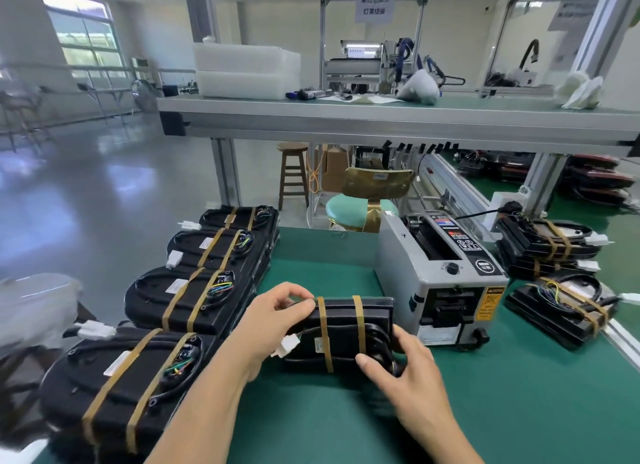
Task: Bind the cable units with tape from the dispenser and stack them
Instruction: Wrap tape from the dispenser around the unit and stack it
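Holding a taped cable unit [341,313] — left hand [273,320] pinches its top, right hand [407,368] clasps its end.

Taping bench: what is covered, cropped or unreadable.
The right hand [405,370] covers the right end of the cable unit [343,335], and its fingertips are out of sight behind that end. The nearest stack of bound units [114,384] at the left runs off the bottom edge, its lower units hidden under the top one. Label print on the tape dispenser [443,280] is too small to read. A pale shape [34,308] at far left is blurred.
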Action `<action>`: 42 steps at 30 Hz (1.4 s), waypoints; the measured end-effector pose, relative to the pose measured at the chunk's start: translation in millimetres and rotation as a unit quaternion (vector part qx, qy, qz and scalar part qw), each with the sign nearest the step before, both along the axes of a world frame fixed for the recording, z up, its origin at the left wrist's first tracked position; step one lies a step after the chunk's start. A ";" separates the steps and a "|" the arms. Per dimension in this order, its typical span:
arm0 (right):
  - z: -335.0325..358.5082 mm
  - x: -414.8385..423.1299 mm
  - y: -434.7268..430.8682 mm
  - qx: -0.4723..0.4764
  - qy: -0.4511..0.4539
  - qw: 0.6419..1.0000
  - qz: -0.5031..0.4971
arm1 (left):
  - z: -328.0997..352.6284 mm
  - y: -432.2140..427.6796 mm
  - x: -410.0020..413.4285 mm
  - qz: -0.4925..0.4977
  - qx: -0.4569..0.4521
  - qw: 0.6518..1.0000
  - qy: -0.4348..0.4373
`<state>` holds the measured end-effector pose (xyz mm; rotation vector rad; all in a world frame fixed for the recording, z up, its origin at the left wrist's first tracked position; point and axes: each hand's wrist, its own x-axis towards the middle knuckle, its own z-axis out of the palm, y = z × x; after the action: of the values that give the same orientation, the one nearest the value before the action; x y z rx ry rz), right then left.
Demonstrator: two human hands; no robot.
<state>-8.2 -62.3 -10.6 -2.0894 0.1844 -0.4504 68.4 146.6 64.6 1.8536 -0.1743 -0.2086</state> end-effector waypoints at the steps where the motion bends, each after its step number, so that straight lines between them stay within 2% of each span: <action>1: 0.3 1.8 0.0 0.007 0.000 1.000 -0.005 | 0.3 1.2 2.9 -0.002 -0.001 1.000 0.004; 2: 0.0 4.4 -0.5 0.019 0.001 1.000 -0.013 | -0.3 0.4 4.3 0.006 -0.014 1.000 0.011; 4: 0.3 11.4 -0.7 0.052 0.012 0.998 -0.032 | -2.0 -8.5 2.5 0.062 -0.097 0.992 0.055; 6: 1.6 19.9 2.2 0.104 0.037 0.993 -0.044 | -3.9 -20.1 -4.4 0.144 -0.199 0.960 0.132; 8: 3.8 26.4 8.6 0.159 0.055 0.985 -0.048 | -4.2 -28.4 -12.3 0.204 -0.243 0.939 0.134; 10: 6.4 32.2 14.9 0.201 0.058 0.976 -0.051 | -2.4 -29.7 -19.6 0.244 -0.222 0.942 0.060; 13: 12.9 40.9 21.6 0.264 0.077 0.961 -0.019 | 0.6 -19.8 -19.1 0.240 -0.080 0.967 -0.012; 15: 15.4 49.8 27.4 0.333 0.089 0.938 0.033 | 6.6 -16.3 -13.6 0.226 -0.034 0.973 -0.042; 17: 25.3 56.9 35.8 0.374 0.094 0.919 0.076 | 18.1 -13.2 -3.7 0.235 -0.043 0.969 -0.061; 20: 33.8 72.0 41.4 0.484 0.067 0.867 0.095 | 47.9 -5.2 20.4 0.269 -0.126 0.953 -0.051; 21: 33.4 76.9 42.8 0.495 0.064 0.862 0.090 | 59.0 -2.0 29.8 0.280 -0.156 0.947 -0.040; 25: 14.8 88.1 58.4 0.334 0.082 0.938 0.050 | 103.1 15.0 72.1 0.275 -0.287 0.916 0.045; 28: 0.3 85.2 62.7 0.215 0.053 0.974 0.053 | 124.5 38.0 108.6 0.268 -0.288 0.916 0.076; 33: -2.1 87.4 65.1 0.156 0.037 0.985 0.057 | 107.9 78.3 165.2 0.312 -0.236 0.913 0.113; 37: -2.8 89.9 65.5 0.119 0.030 0.990 0.065 | 95.6 97.7 200.3 0.319 -0.223 0.915 0.102; 42: -2.0 113.0 56.6 0.050 0.025 0.996 0.074 | 95.4 101.7 231.6 0.287 -0.170 0.940 0.075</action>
<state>104.8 -5.7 -12.6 -2.0005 0.0788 -0.2948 300.1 248.3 160.0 1.4645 0.4133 0.0860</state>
